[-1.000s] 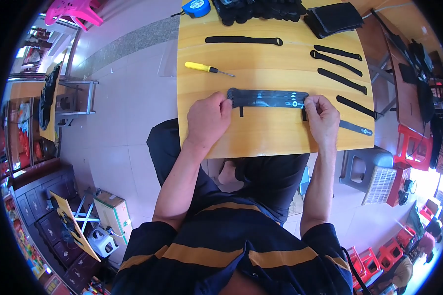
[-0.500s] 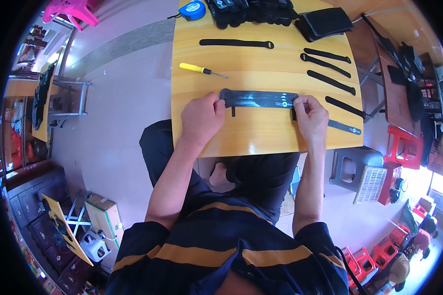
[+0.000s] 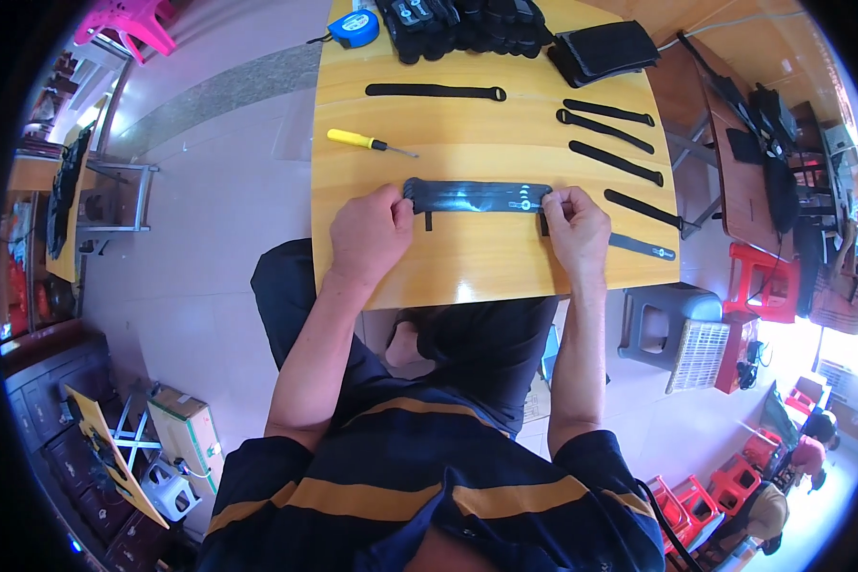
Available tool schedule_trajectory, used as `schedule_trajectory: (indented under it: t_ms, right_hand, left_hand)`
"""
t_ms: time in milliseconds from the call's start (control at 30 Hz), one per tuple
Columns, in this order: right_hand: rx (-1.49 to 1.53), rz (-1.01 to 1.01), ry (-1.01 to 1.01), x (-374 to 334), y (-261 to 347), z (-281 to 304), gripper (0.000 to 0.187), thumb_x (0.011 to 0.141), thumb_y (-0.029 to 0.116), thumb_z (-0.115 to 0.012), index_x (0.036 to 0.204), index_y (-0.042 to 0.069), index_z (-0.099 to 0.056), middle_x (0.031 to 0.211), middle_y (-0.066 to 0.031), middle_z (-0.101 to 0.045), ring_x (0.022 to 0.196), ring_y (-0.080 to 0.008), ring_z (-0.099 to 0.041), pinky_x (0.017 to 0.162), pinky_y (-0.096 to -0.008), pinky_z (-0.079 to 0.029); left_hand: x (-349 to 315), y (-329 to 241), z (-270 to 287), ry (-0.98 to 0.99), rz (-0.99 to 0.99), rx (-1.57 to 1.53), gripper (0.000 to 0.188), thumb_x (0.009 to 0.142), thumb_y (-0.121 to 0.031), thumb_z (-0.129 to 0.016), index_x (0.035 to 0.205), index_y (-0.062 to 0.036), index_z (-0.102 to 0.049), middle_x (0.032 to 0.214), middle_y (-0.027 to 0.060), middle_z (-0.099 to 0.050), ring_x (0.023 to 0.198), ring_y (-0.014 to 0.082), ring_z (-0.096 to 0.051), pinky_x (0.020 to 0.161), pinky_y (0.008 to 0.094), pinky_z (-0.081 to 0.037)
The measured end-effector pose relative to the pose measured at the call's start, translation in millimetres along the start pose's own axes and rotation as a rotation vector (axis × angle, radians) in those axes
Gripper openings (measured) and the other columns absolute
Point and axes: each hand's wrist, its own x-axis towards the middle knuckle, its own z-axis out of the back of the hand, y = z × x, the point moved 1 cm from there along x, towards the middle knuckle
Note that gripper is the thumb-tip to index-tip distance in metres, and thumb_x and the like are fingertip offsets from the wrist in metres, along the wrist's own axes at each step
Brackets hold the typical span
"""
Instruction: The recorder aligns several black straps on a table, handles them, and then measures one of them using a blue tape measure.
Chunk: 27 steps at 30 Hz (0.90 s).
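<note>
Stretched between my two hands is a glossy plastic sleeve point(image 3: 481, 196), long and dark, with black straps apparently inside and white print near its right end. My left hand point(image 3: 372, 232) pinches the left end, fingers closed. At the other end my right hand point(image 3: 579, 227) grips a corner between thumb and fingers. Small dark tabs show below both ends of the sleeve. A flat dark strip point(image 3: 642, 246) with white print lies just right of my right hand. Beyond the sleeve are a yellow-handled screwdriver point(image 3: 357, 140) and a single black strap with a ring end point(image 3: 436, 91).
On the wooden table point(image 3: 467, 262), several black straps point(image 3: 616, 163) lie at the right. A blue tape measure point(image 3: 355, 30), a heap of black gloves point(image 3: 462, 29) and a black folded pouch point(image 3: 603, 51) sit along the far side. A grey stool point(image 3: 672, 315) stands right of the table.
The whole view has shifted slightly, so the table and hands appear further left. Both hands keep the same grip on the sleeve.
</note>
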Motion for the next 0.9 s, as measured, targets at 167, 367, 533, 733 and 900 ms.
schedule_trajectory:
  t_ms: [167,367,533,733,900]
  right_hand:
    - [-0.035,0.015,0.008,1,0,0,0.018,0.090,0.021,-0.073,0.090,0.004,-0.071,0.069,-0.0108,-0.070,0.062,-0.0225,-0.067,0.064,-0.0349,-0.054]
    - [-0.048,-0.005,0.027,3,1,0,0.019,0.092,0.021,-0.074,0.090,0.002,-0.071,0.068,-0.0036,-0.067,0.062,-0.0089,-0.059,0.062,-0.0273,-0.050]
    - [-0.075,0.018,0.010,3,0,1,0.019,0.090,0.020,-0.075,0.087,0.003,-0.069,0.067,-0.0036,-0.065,0.061,-0.0102,-0.059,0.061,-0.0279,-0.050]
    - [-0.131,0.020,-0.022,0,7,2,0.021,0.087,0.022,-0.077,0.084,0.005,-0.065,0.068,-0.0105,-0.068,0.062,-0.0267,-0.068,0.062,-0.0370,-0.053]
    - [-0.254,0.208,-0.213,-19,15,-2,0.016,0.089,0.017,-0.076,0.093,0.008,-0.063,0.077,-0.0086,-0.064,0.067,-0.0296,-0.064,0.062,-0.0403,-0.051]
  left_hand:
    - [0,1,0,0.004,0.007,0.003,0.020,0.091,-0.023,-0.067,0.077,-0.0086,-0.064,0.069,0.0161,-0.067,0.069,0.0413,-0.067,0.062,0.0518,-0.053]
    - [1,1,-1,0.011,0.006,0.026,0.020,0.091,-0.024,-0.067,0.077,-0.0087,-0.065,0.070,0.0160,-0.067,0.069,0.0410,-0.068,0.063,0.0518,-0.054]
    - [2,-2,-1,0.013,-0.002,0.040,0.021,0.091,-0.025,-0.067,0.078,-0.0088,-0.065,0.071,0.0156,-0.068,0.071,0.0404,-0.068,0.065,0.0519,-0.054]
    - [0,-3,4,0.025,0.015,0.067,0.023,0.091,-0.028,-0.068,0.078,-0.0089,-0.066,0.072,0.0147,-0.069,0.072,0.0389,-0.069,0.065,0.0507,-0.055]
    - [-4,2,8,0.055,-0.025,0.042,0.025,0.093,-0.029,-0.067,0.079,-0.0083,-0.067,0.068,0.0143,-0.067,0.070,0.0385,-0.068,0.063,0.0498,-0.053]
